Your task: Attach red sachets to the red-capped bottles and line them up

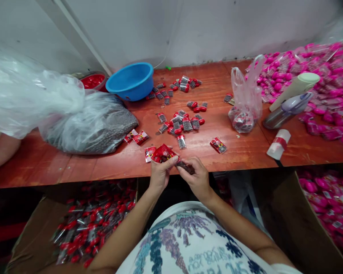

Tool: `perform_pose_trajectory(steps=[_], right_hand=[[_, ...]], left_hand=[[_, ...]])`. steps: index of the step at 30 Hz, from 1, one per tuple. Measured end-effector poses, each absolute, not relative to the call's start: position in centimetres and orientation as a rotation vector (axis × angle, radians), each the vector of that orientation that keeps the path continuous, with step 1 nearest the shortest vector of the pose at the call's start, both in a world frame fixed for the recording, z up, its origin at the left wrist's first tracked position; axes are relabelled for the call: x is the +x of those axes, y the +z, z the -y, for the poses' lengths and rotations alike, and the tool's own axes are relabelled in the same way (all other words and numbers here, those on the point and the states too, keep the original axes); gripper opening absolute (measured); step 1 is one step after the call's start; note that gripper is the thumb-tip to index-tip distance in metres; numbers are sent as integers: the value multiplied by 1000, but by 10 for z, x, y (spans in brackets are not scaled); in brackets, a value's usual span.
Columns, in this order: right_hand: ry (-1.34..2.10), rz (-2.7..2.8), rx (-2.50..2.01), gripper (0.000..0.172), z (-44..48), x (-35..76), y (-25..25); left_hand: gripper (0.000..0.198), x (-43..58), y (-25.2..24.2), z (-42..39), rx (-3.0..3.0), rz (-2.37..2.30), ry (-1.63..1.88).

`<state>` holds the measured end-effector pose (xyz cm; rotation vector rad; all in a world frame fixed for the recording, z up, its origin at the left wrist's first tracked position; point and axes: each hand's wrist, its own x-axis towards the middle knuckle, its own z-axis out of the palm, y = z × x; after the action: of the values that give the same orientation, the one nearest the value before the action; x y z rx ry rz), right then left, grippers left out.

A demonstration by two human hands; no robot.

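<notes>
At the table's front edge, my left hand [160, 173] is closed on a red printed packet [163, 152]. My right hand [197, 177] pinches a small dark-filled clear bottle [185, 166] right beside the packet; whether its end is inside the packet I cannot tell. Just beyond my hands lies a pile of small clear bottles [185, 123] with red caps and dark contents. More red packets [140, 137] lie left of my hands, and a filled-looking packet [218, 145] rests to the right.
A blue basin [130, 82] stands at the back beside a plastic bag of dark beads [103, 125]. On the right are a knotted clear bag [244, 110], a flask [286, 110], a white roll [279, 144] and heaped pink-capped bottles [328, 76]. Below, a carton [34, 228] holds red-capped bottles.
</notes>
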<state>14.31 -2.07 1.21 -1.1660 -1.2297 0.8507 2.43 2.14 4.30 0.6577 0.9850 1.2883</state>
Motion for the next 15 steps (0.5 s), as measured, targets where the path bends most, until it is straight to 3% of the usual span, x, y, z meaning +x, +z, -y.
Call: perform_pose_trajectory(steps=[6, 15], right_hand=[[760, 1421, -1141, 38, 19, 147, 13], [747, 1459, -1073, 34, 17, 150, 13]], left_hand=[[31, 27, 36, -22, 529, -973, 1324], [23, 33, 36, -17, 468, -1009, 1384]])
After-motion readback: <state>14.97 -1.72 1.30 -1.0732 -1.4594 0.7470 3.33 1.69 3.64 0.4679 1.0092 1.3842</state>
